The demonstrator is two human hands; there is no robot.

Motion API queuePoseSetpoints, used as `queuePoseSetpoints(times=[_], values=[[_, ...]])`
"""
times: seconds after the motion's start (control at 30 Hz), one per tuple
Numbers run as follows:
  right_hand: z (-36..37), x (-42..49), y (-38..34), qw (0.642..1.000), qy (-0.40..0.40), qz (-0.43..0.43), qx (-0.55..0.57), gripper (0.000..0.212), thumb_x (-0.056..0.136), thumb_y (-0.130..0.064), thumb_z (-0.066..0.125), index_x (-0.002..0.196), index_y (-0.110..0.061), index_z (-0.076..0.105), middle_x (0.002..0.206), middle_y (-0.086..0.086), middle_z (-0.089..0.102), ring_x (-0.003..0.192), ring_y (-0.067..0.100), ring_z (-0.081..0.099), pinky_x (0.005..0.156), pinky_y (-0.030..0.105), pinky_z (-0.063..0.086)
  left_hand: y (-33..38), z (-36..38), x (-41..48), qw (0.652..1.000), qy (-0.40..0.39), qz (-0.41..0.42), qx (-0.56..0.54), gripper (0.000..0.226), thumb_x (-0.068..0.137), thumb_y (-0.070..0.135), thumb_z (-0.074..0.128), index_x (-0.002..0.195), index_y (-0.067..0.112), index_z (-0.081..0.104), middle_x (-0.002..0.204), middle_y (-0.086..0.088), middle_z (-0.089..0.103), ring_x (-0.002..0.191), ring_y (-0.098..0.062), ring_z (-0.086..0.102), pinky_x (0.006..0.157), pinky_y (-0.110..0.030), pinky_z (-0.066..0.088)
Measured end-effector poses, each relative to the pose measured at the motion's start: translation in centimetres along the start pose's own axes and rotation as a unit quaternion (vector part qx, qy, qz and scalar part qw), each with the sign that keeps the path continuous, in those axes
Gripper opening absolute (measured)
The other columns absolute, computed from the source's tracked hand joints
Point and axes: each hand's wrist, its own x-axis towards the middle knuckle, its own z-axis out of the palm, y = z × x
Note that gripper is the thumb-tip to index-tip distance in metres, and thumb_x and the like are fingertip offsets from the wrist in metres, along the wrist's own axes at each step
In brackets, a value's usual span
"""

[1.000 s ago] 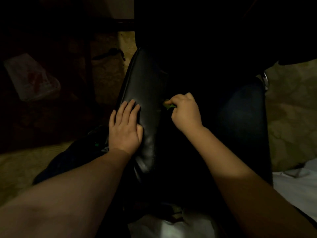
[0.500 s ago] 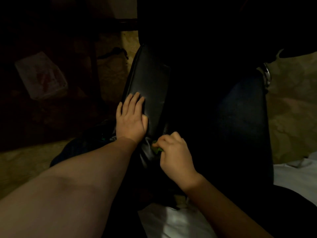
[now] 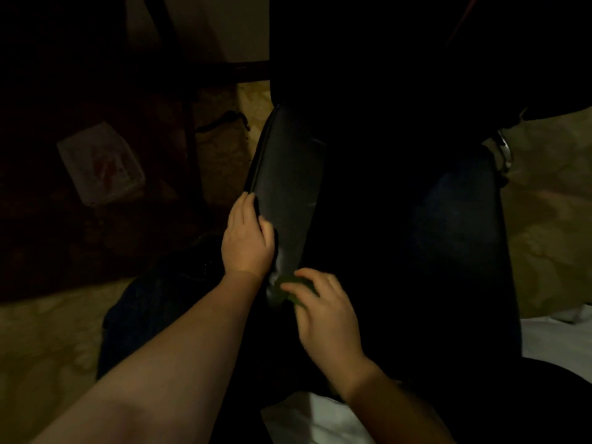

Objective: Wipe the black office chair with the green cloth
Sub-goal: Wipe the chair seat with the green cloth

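Note:
The black office chair fills the dark middle of the head view; its padded left armrest (image 3: 288,174) runs away from me and catches a dull shine. My left hand (image 3: 248,237) grips the armrest's left edge, fingers wrapped over the side and thumb on top. My right hand (image 3: 323,312) holds the green cloth (image 3: 290,288) bunched under its fingertips and presses it on the armrest's near end. Only a small patch of the cloth shows. The chair's right armrest (image 3: 461,235) lies in shadow to the right.
A pale flat packet (image 3: 101,163) lies on the dark rug at left. A dark furniture leg (image 3: 192,155) stands beside the armrest. Patterned beige floor (image 3: 551,219) shows at right and lower left. White fabric (image 3: 323,424) lies at the bottom.
My right hand has drawn the cloth down the armrest from its middle to its near end. My left hand has slipped from lying flat on top to gripping the left edge.

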Motion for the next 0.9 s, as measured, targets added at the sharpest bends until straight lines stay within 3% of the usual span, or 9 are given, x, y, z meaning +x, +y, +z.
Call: queuePoseSetpoints(times=[0.07, 0.17, 0.23, 0.33, 0.4, 0.5, 0.63, 0.77, 0.9], values=[[1.1, -1.2, 0.2, 0.999, -0.006, -0.031, -0.015, 0.026, 0.083, -0.013, 0.069, 0.109, -0.016, 0.073, 0.122, 0.004, 0.063, 0.111, 0.027, 0.060, 0.090, 0.040, 0.052, -0.1, -0.1, 0.0, 1.000, -0.007, -0.012, 0.007, 0.048, 0.097, 0.016, 0.045, 0.143, 0.002, 0.041, 0.150, -0.016, 0.041, 0.139, -0.029, 0.037, 0.111, -0.041, 0.033], [1.9, -0.7, 1.3, 0.998, 0.009, -0.058, -0.012, 0.032, 0.073, 0.002, 0.075, 0.101, -0.012, 0.076, 0.117, 0.007, 0.067, 0.104, 0.029, 0.064, 0.086, 0.041, 0.055, 0.1, 0.1, 0.0, 1.000, -0.008, -0.004, 0.026, 0.050, 0.095, 0.014, 0.046, 0.142, -0.002, 0.041, 0.149, -0.020, 0.041, 0.138, -0.033, 0.037, 0.113, -0.044, 0.033], [1.9, 0.4, 1.9, 0.997, 0.019, -0.070, -0.010, 0.033, 0.068, 0.008, 0.076, 0.096, -0.009, 0.076, 0.110, 0.008, 0.070, 0.099, 0.031, 0.066, 0.082, 0.041, 0.056, 0.3, 0.3, -0.1, 0.998, -0.005, 0.007, 0.058, 0.053, 0.093, 0.018, 0.042, 0.142, -0.002, 0.041, 0.148, -0.022, 0.041, 0.137, -0.035, 0.038, 0.115, -0.048, 0.030], [2.0, 2.5, 2.5, 0.997, 0.032, -0.062, 0.012, 0.030, 0.070, 0.011, 0.073, 0.093, -0.007, 0.077, 0.105, 0.010, 0.070, 0.096, 0.033, 0.066, 0.081, 0.042, 0.056, 0.3, 0.5, 0.1, 0.989, -0.026, 0.025, 0.145, 0.059, 0.091, 0.024, 0.041, 0.147, 0.006, 0.037, 0.152, -0.018, 0.037, 0.140, -0.031, 0.035, 0.118, -0.053, 0.014], [1.9, 3.9, 2.9, 0.998, 0.042, -0.053, 0.012, 0.027, 0.073, 0.010, 0.071, 0.093, -0.007, 0.077, 0.103, 0.009, 0.070, 0.097, 0.033, 0.064, 0.083, 0.041, 0.055, 0.2, 0.5, 0.6, 0.986, -0.031, 0.021, 0.165, 0.060, 0.088, 0.028, 0.039, 0.145, 0.009, 0.041, 0.149, -0.017, 0.041, 0.136, -0.031, 0.040, 0.115, -0.055, 0.017], [1.7, 6.5, 3.8, 0.997, 0.063, -0.040, -0.011, 0.024, 0.077, 0.005, 0.070, 0.092, -0.012, 0.078, 0.101, 0.004, 0.071, 0.094, 0.033, 0.058, 0.084, 0.033, 0.051, 0.4, 0.3, 1.3, 0.981, -0.029, 0.017, 0.192, 0.059, 0.084, 0.034, 0.030, 0.133, 0.010, 0.053, 0.136, -0.016, 0.052, 0.120, -0.034, 0.049, 0.103, -0.052, 0.033], [0.7, 10.9, 5.2, 0.996, 0.094, 0.004, 0.009, 0.024, 0.080, 0.003, 0.067, 0.091, -0.014, 0.079, 0.100, 0.003, 0.072, 0.093, 0.033, 0.053, 0.085, 0.022, 0.038, 0.3, 0.6, 1.4, 0.985, -0.020, 0.014, 0.171, 0.056, 0.082, 0.034, 0.032, 0.126, 0.007, 0.055, 0.130, -0.017, 0.054, 0.109, -0.038, 0.052, 0.087, -0.047, 0.042], [-0.3, 16.2, 7.2, 0.993, 0.106, 0.047, 0.023, 0.021, 0.080, 0.003, 0.068, 0.091, -0.011, 0.079, 0.100, 0.006, 0.072, 0.093, 0.032, 0.052, 0.079, 0.006, 0.025, 0.1, 1.0, 1.1, 0.994, 0.007, 0.014, 0.110, 0.055, 0.085, 0.031, 0.039, 0.133, 0.007, 0.052, 0.135, -0.016, 0.050, 0.117, -0.036, 0.049, 0.089, -0.047, 0.044], [-0.8, 20.8, 9.2, 0.993, 0.104, 0.058, 0.000, 0.018, 0.085, -0.004, 0.067, 0.095, -0.013, 0.078, 0.104, 0.003, 0.070, 0.099, 0.025, 0.050, 0.081, 0.000, 0.024, -0.1, 1.4, 1.0, 0.996, 0.020, 0.010, 0.081, 0.055, 0.086, 0.029, 0.043, 0.135, 0.007, 0.050, 0.139, -0.016, 0.048, 0.123, -0.035, 0.047, 0.093, -0.046, 0.043]])
